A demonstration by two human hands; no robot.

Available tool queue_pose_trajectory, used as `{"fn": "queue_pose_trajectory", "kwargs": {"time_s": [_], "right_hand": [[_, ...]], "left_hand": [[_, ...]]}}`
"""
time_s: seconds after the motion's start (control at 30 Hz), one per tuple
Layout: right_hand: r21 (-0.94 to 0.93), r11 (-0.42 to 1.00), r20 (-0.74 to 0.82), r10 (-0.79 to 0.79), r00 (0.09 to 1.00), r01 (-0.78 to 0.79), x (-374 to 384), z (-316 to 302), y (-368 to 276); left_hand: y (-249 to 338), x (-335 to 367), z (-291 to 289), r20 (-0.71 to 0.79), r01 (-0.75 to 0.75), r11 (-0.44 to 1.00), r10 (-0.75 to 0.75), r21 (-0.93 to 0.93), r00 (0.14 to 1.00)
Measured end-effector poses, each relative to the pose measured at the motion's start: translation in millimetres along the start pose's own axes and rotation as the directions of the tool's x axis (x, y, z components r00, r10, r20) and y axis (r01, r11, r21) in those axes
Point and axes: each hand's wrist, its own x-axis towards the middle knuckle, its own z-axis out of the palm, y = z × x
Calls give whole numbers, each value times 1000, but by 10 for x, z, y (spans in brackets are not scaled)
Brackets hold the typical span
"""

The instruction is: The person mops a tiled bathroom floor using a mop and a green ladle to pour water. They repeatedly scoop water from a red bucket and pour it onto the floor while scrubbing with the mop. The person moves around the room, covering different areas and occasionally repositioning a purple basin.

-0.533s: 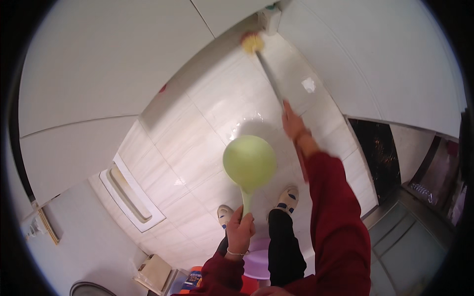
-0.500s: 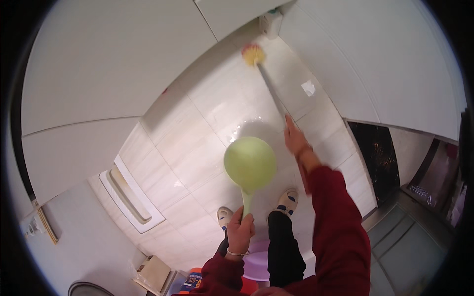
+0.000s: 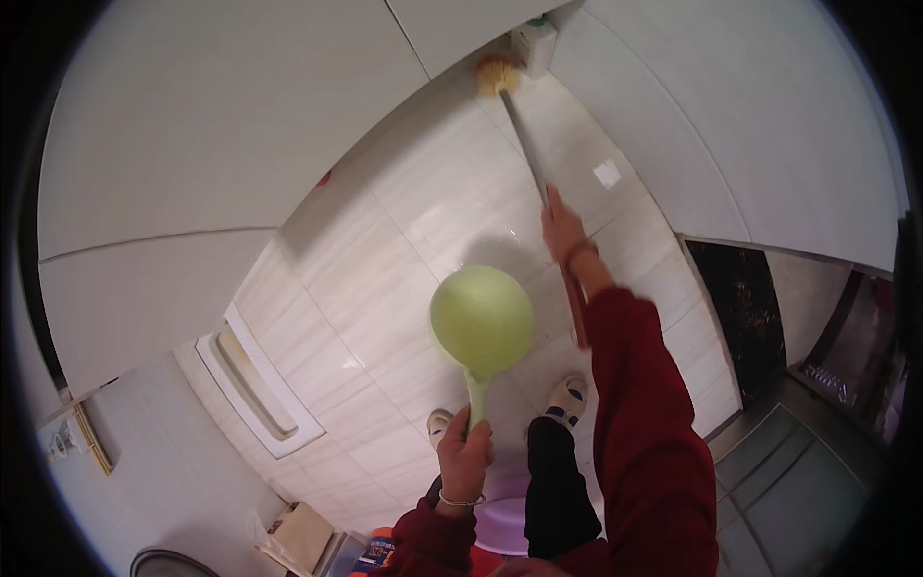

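Note:
My left hand (image 3: 465, 460) is closed around the handle of a light green plastic water ladle (image 3: 482, 317), its round bowl held above the tiled floor (image 3: 356, 288) in front of my feet. Stretched forward, my right hand (image 3: 565, 227) grips a long-handled scrub brush (image 3: 524, 144) by its shaft. The brush's yellowish, blurred head is at the far end of the floor, close to the base of the cabinets and beside a white bottle (image 3: 535, 48). The reddish end of the handle runs back under my right forearm.
White cabinets (image 3: 192, 125) border the floor on the left, and more white panels (image 3: 731, 106) on the right. A white-framed floor recess (image 3: 260, 389) lies at left. A lilac basin (image 3: 505, 524) sits by my legs. A small white patch (image 3: 607, 174) is on the floor.
My right hand has pushed the brush farther forward, and its head is nearer the cabinets and bottle. The ladle has shifted slightly left, still in my left hand.

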Motion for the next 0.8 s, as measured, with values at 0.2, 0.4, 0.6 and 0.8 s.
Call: {"fn": "queue_pose_trajectory", "kwargs": {"time_s": [0.2,0.4,0.6,0.8], "right_hand": [[-87,986,58,-136,989,140,-246,25,-17],[62,998,-56,27,998,-23,543,-76,-320],[-5,968,4,-249,968,249,-84,492,242],[148,989,12,19,1000,-20,440,-122,-303]], "left_hand": [[173,30,-95,-46,-6,999,8,44,999],[275,67,-40,-43,-35,995,40,97,998],[427,90,18,-141,0,997,11,79,990],[267,167,-62,-130,-42,991,59,129,990]]}}
